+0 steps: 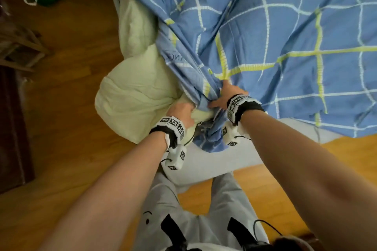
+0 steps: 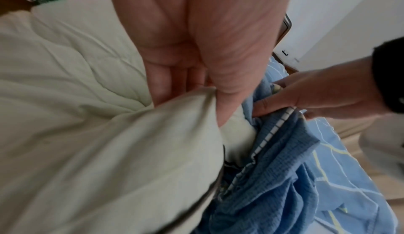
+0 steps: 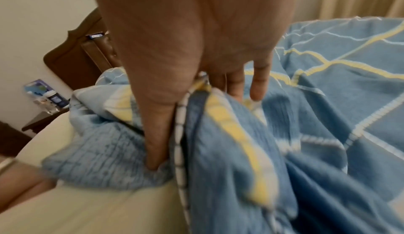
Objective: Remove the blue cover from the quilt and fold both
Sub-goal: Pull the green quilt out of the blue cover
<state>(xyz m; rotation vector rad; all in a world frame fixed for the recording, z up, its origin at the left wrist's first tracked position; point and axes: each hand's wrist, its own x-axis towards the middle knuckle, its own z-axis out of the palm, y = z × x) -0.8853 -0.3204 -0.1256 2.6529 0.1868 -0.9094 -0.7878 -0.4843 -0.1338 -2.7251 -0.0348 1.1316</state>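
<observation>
Nearest, at the bed corner: quilt (image 1: pixel 130 96) is gripped by the left hand (image 1: pixel 180 113), fingers curled into a pale green fold. Just beside it, the bunched opening edge of the blue cover (image 1: pixel 285 26) is pinched by the right hand (image 1: pixel 225 96). Quilt bulges out leftward over the floor; cover's length is spread away to the far right across the bed. Opposite pulls are judged necessary.

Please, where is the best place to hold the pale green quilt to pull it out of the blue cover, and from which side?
Grip the bunched quilt end that has emerged at the cover's opening, coming from the left, floor side. That bulk hangs free there, so the left hand can probably pull away while the right hand holds the cover's edge.
</observation>
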